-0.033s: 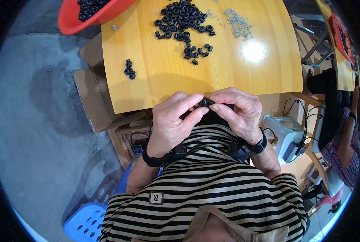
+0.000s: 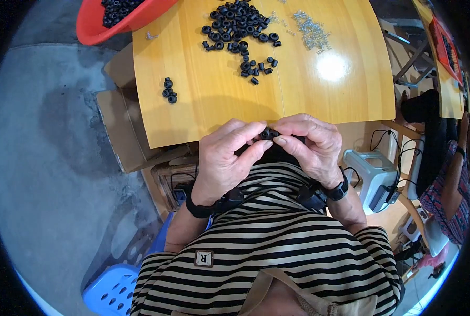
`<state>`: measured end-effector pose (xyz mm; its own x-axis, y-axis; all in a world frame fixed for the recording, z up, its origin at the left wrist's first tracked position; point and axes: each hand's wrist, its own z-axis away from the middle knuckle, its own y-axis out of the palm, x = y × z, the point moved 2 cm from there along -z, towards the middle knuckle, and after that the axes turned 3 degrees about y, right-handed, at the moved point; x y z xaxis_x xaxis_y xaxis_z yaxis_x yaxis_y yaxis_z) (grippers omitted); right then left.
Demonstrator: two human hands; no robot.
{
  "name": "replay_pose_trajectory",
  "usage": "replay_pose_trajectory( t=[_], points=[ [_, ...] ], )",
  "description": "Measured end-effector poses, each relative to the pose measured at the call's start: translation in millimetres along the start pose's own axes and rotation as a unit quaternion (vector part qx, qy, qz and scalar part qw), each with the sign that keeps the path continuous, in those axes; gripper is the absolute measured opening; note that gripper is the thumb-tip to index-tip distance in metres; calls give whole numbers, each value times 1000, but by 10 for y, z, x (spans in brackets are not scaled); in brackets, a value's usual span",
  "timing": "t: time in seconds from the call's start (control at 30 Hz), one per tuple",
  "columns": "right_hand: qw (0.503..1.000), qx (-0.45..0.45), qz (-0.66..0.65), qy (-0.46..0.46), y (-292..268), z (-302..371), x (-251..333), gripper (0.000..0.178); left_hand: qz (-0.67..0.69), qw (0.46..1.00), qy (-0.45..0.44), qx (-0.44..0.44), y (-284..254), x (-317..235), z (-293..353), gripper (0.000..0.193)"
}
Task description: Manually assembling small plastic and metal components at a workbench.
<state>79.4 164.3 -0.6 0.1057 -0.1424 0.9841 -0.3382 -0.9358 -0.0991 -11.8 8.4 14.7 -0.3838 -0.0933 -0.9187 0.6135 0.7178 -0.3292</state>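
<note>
Between my two hands, just off the near edge of the wooden table, is a small black plastic part. My left hand pinches it from the left with thumb and forefinger. From the right, the thumb and forefinger of my right hand close on the same part. My fingertips hide much of its shape. Farther back lies a pile of black round parts, with a few small black cylinders in front of it. A small group of black parts sits at the table's left.
Small, thin silvery pieces, apparently springs, lie at the back right. A red basin of black parts overhangs the back left corner. Cardboard boxes stand left of the table, a pale plastic stool at right. Another person's arm shows far right.
</note>
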Motion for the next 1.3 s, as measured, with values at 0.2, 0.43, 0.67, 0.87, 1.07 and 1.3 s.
replay_pose_trajectory(
  t=[0.2, 0.43, 0.67, 0.87, 1.07, 1.3],
  points=[
    [1000, 8, -2, 2, -20, 0, 19, 19, 14, 1000, 8, -1, 2, 18, 3, 33],
    [997, 18, -50, 52, -45, 37, -9, 16, 2, 1000, 17, 4, 7, -8, -4, 33],
    [970, 23, -182, 158, -39, 37, -59, 14, -32, 999, 29, 4, 36, -8, -12, 32],
    [953, 36, -224, 201, -47, 24, -84, 12, -43, 998, 44, 13, 39, -14, -26, 33],
    [955, 28, -210, 207, 4, 17, -149, 11, -81, 994, 67, 9, 68, 23, -38, 32],
    [865, 75, -392, 303, 9, -66, -306, 17, 5, 999, 41, -20, 97, 96, -7, 30]
  ],
)
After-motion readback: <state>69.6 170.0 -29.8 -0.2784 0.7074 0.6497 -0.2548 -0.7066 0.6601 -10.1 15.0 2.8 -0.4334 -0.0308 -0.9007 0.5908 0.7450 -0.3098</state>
